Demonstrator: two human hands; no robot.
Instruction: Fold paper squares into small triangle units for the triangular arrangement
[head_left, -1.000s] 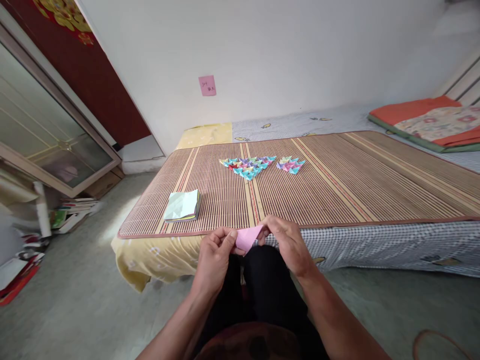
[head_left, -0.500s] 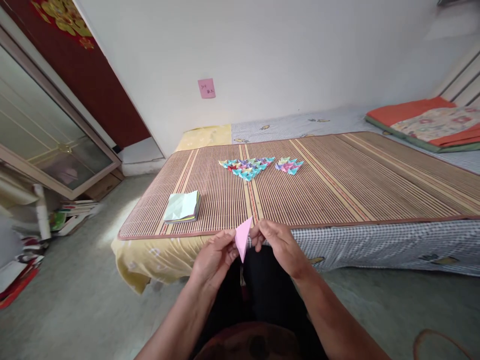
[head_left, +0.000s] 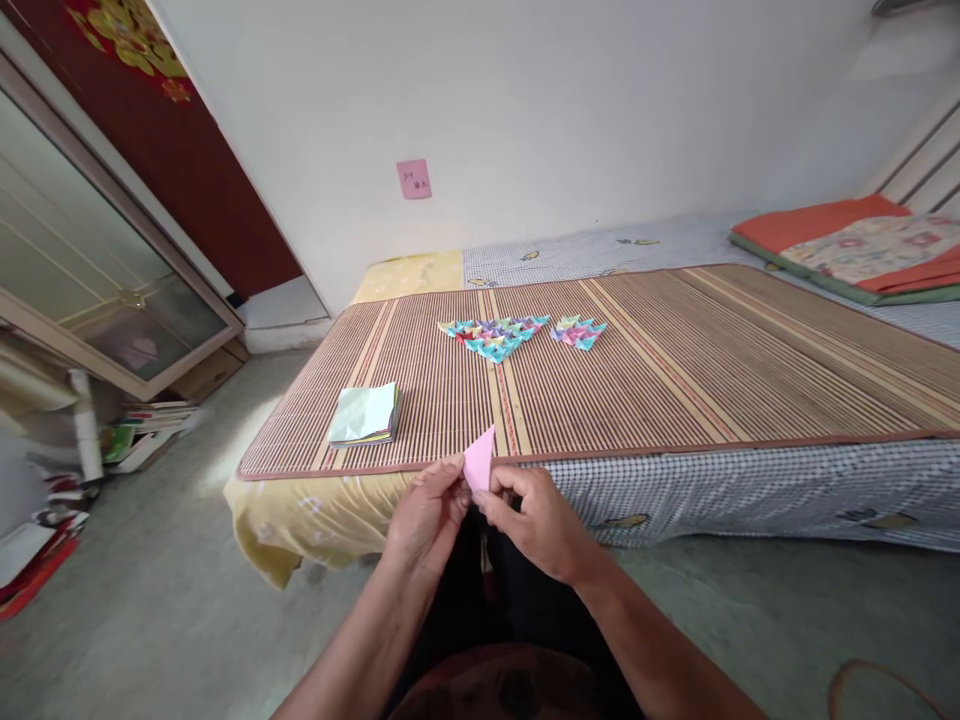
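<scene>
A folded pink paper (head_left: 479,460) stands point-up between my two hands, just in front of the bed's near edge. My left hand (head_left: 429,520) pinches its lower left side. My right hand (head_left: 534,522) pinches its lower right side, fingers curled. On the striped mat (head_left: 675,370) lie a stack of square papers (head_left: 365,412) at the near left, a large triangle of folded coloured pieces (head_left: 495,334) further back, and a smaller cluster of folded pieces (head_left: 578,331) right of it.
A folded orange and floral blanket (head_left: 855,240) lies at the far right of the bed. A pink note (head_left: 414,179) is stuck on the white wall. A glass-door cabinet (head_left: 90,270) and books on the floor (head_left: 142,425) are at the left.
The pink paper went from lying flat and wide between my hands to a narrow upright point. My right hand moved left and down, closer to my left hand.
</scene>
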